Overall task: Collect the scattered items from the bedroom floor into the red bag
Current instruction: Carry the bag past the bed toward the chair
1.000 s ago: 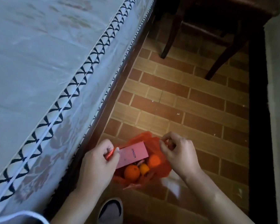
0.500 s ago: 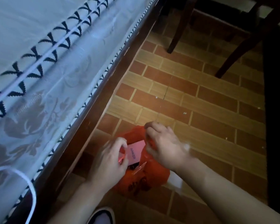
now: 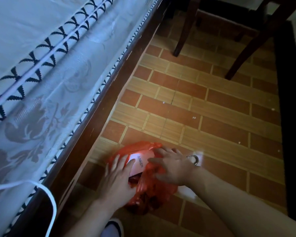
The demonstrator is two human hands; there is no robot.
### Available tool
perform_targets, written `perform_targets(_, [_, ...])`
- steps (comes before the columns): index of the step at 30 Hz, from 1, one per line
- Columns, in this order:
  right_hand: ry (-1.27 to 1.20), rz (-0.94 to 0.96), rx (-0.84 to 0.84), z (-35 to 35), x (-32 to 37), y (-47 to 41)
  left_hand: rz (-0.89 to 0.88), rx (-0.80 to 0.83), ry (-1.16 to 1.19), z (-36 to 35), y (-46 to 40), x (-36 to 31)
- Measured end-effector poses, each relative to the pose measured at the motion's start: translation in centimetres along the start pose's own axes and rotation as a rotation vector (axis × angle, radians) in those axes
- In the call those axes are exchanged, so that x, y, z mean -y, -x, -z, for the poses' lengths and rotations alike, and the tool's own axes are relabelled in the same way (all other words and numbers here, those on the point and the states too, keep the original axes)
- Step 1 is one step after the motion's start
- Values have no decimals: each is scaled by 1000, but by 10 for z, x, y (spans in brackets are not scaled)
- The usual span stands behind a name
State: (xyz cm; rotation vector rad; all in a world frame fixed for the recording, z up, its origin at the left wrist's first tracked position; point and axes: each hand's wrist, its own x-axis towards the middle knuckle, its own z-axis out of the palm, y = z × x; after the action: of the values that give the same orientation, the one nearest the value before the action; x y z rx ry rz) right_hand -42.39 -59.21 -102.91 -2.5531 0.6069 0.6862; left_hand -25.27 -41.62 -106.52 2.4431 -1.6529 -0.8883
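Step in hand: packing appears nearly complete. The crumpled red plastic bag (image 3: 149,189) lies on the brick-patterned tile floor (image 3: 203,108), just beside the dark wooden bed frame (image 3: 96,124). A pale pink rectangular box (image 3: 140,162) protrudes from its mouth. The left hand (image 3: 120,178) rests flat, fingers straight, on box and bag; the right hand (image 3: 171,166), fingers spread, presses the plastic. Next: gather the bag's mouth shut. Dark wooden chair legs (image 3: 183,31) stand well apart; no obstruction noted.
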Motion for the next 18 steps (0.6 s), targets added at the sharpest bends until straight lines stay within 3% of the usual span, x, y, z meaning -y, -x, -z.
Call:
perform_targets(6, [19, -92, 228, -19, -35, 18, 9, -9, 3, -24, 6, 13])
perform_targets(8, [-24, -138, 232, -27, -48, 22, 17, -6, 11, -30, 10, 15])
perform_targets(12, [-185, -224, 102, -34, -60, 26, 1, -21, 28, -31, 16, 14])
perform_targets(18, [-316, -171, -217, -12, -52, 26, -97, -173, 28, -16, 15, 4])
